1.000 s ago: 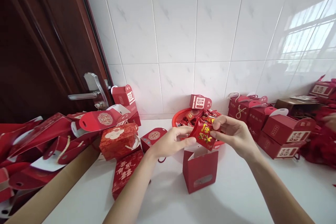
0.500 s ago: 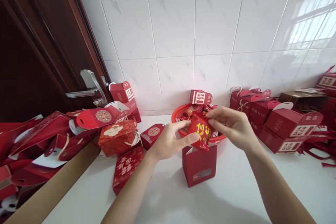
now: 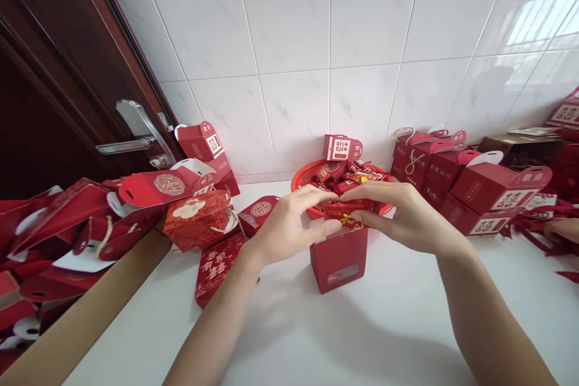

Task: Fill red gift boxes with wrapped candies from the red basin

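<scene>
Between my two hands is a shiny red packet (image 3: 346,215) with gold print, lying over the top of a small red gift box (image 3: 342,258). My left hand (image 3: 292,226) grips the packet's left end, thumb in front and fingers behind. My right hand (image 3: 400,214) pinches its right end the same way. The box stands upright on the white table, with a small window low on its front. Just behind it is a red plastic basket (image 3: 302,176) of wrapped sweets, partly hidden by my hands.
At the left, a cardboard carton (image 3: 108,295) holds many red boxes. Patterned red boxes (image 3: 220,268) lie beside it. Stacked gift boxes (image 3: 484,196) stand at the right, near red ribbons (image 3: 538,235). Another person's hand (image 3: 563,229) shows at the right edge. A tiled wall (image 3: 294,114) rises behind.
The packet has gone from upright and facing me to tipped flat, lower at the box's top. My right hand has moved down its right end. Another person's hand has appeared at the right edge.
</scene>
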Action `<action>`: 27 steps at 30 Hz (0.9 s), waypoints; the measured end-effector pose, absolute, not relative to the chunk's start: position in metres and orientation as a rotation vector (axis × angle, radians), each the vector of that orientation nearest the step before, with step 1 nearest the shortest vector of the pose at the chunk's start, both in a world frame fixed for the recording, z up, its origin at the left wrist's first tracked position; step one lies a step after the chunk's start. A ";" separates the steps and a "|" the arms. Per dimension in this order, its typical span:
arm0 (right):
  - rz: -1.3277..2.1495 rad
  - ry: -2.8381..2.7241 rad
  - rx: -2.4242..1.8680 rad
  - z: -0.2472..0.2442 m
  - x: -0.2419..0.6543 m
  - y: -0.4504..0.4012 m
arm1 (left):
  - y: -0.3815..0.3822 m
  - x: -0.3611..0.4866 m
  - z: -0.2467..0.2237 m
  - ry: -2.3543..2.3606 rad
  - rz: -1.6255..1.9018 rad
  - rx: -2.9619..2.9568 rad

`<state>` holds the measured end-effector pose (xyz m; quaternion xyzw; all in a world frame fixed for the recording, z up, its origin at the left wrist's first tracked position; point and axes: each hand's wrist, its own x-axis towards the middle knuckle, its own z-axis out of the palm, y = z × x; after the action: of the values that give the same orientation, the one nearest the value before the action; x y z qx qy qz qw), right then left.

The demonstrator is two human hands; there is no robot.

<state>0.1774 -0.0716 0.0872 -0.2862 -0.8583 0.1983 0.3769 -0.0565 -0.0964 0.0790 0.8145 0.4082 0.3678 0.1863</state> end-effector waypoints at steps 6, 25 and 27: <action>0.961 -1.955 -0.532 0.080 0.180 -0.051 | -0.088 -0.071 0.080 1.170 0.656 2.185; 0.580 -2.553 -0.749 0.074 0.170 -0.047 | -0.058 -0.081 0.063 0.956 0.471 1.969; 0.521 -2.574 -0.770 0.073 0.163 -0.053 | -0.059 -0.081 0.064 0.968 0.471 1.985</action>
<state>0.1627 -0.0526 0.0729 -0.2757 -0.9213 0.1864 0.2012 -0.0809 -0.0593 0.0643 0.7947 0.3874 0.1886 0.4276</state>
